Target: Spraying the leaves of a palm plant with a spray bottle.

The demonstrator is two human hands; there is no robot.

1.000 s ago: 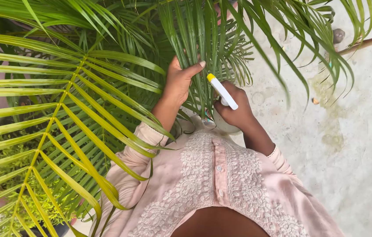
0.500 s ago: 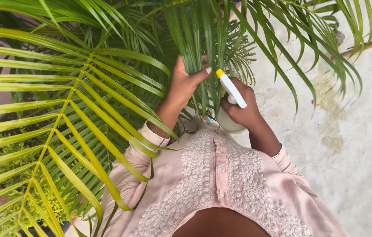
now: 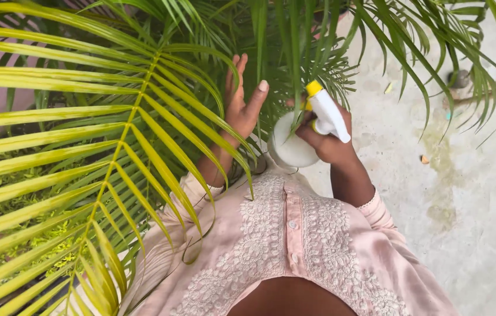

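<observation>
My right hand (image 3: 327, 140) grips a white spray bottle (image 3: 295, 146) with a white trigger head and a yellow nozzle tip, pointed up and left into the foliage. My left hand (image 3: 242, 105) is raised with its fingers apart, its palm against the hanging green leaflets of a palm plant (image 3: 142, 111). The two hands are a short way apart, with drooping leaflets between them. Both sleeves are pale pink with white embroidery.
Large yellow-green palm fronds (image 3: 55, 146) fill the left half and arch across the top. A concrete floor (image 3: 464, 193) with stains lies to the right. A thin stick (image 3: 494, 93) and a small round object (image 3: 460, 78) lie at the far right.
Both hands have risen further into the foliage. The left hand has opened out against the leaflets, and the spray bottle has tilted so more of its round body shows.
</observation>
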